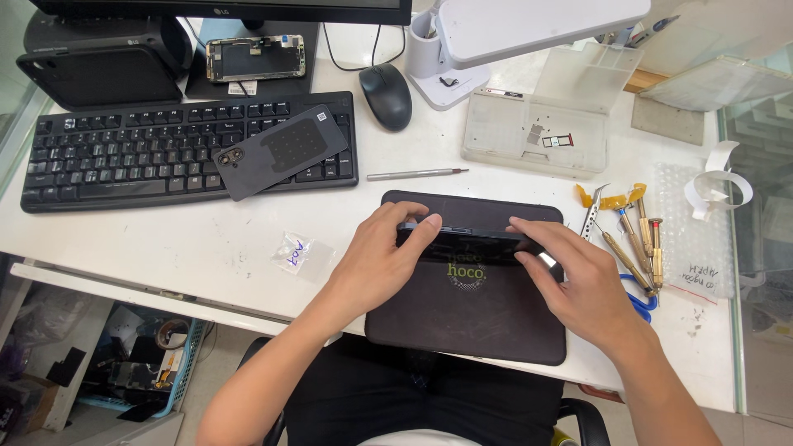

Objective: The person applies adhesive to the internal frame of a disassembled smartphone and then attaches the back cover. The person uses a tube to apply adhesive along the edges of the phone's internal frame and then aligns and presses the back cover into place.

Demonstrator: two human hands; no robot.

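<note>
- Your left hand [382, 263] grips the left end of a dark phone [462, 242], thumb and fingers curled closed around its edge.
- Your right hand [572, 279] holds the phone's right end, fingers laid along its top edge and pinched over the corner.
- The phone sits tilted between both hands, just above a dark work mat [475, 322] at the near edge of the tabletop [190, 239], right of centre.
- Just right of the mat lie a pair of tweezers [592, 211] and a row of brass-handled screwdrivers [638, 239], with blue-handled scissors [640, 299] partly under your right wrist.
- Beyond the mat, toward the far edge, a slim silver screwdriver [415, 174] lies alone; behind it stands a clear parts tray [537, 132] with its lid up.
- To the left of your left hand a small plastic bag [295, 253] rests on the tabletop.
- At the far left a black keyboard [124, 157] carries a dark phone back cover [281, 152] lying across its right keys.
- A black mouse [386, 95] sits right of the keyboard, and a bare phone screen [255, 58] lies at the far edge under the monitor.
</note>
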